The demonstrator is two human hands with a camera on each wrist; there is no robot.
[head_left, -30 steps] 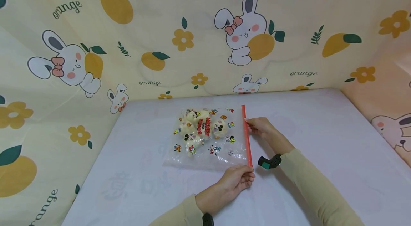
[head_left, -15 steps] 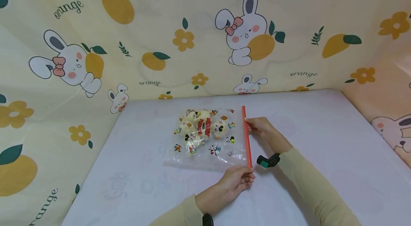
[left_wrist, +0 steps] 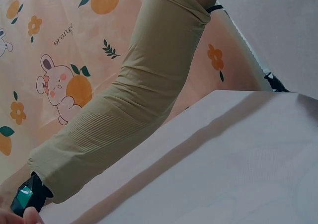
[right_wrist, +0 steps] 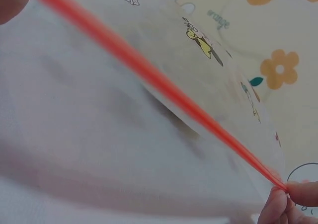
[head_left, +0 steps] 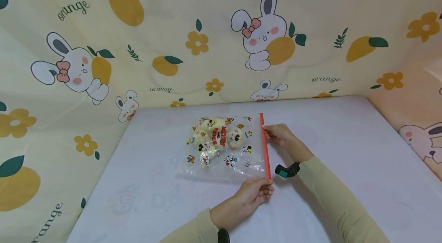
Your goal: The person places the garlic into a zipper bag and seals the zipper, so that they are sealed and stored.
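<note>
A clear zip bag [head_left: 238, 162] printed with cartoon characters lies flat on the table, several pale round pieces [head_left: 207, 139] bunched inside. Along its right edge runs a red strip [head_left: 265, 147]. My left hand [head_left: 243, 201] pinches the strip's near end between thumb and fingers. Towards the far end, my right hand [head_left: 283, 137] grips the same strip. In the right wrist view, the right fingers [right_wrist: 285, 201] pinch the strip's thin-looking end, and it stretches up to the left hand [right_wrist: 12, 5] at the corner. The left wrist view shows mostly the right sleeve [left_wrist: 134, 85].
A white-covered table [head_left: 148, 158] spreads around the bag. Behind it rises a cream cloth [head_left: 214, 36] with rabbits and oranges, which continues on the left and right sides. A black band with a green patch [head_left: 287, 170] is on the right wrist.
My right hand and its wristband have shifted slightly away from me. The left hand and the bag have stayed nearly in place.
</note>
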